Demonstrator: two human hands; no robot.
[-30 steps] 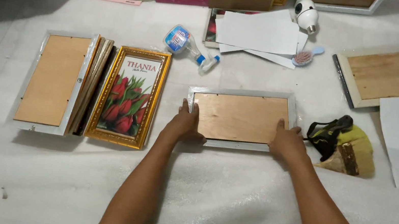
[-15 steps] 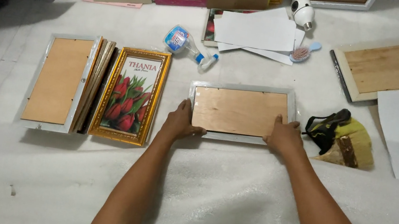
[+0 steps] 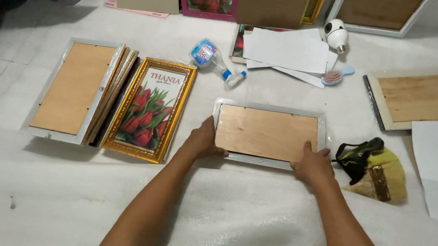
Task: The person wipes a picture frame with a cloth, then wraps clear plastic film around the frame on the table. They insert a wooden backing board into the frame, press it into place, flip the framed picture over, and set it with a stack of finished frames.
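Hands flat on silver frame [image 3: 267,134] — left hand [image 3: 206,141] and right hand [image 3: 312,164] grip its lower corners; I'd press evenly, keeping the backing board [image 3: 266,132] seated.

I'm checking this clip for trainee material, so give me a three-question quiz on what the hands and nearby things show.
1. True or false: both hands grip the white rectangular frame with a brown wooden backing.
2. Which lies nearest the right hand? A) clear spray bottle with a blue nozzle B) yellow cloth with a black strap C) gold frame holding a red tulip picture
3. Fill in: the left hand holds the frame at its lower ____ corner.

Key: 1 true; 2 B; 3 left.
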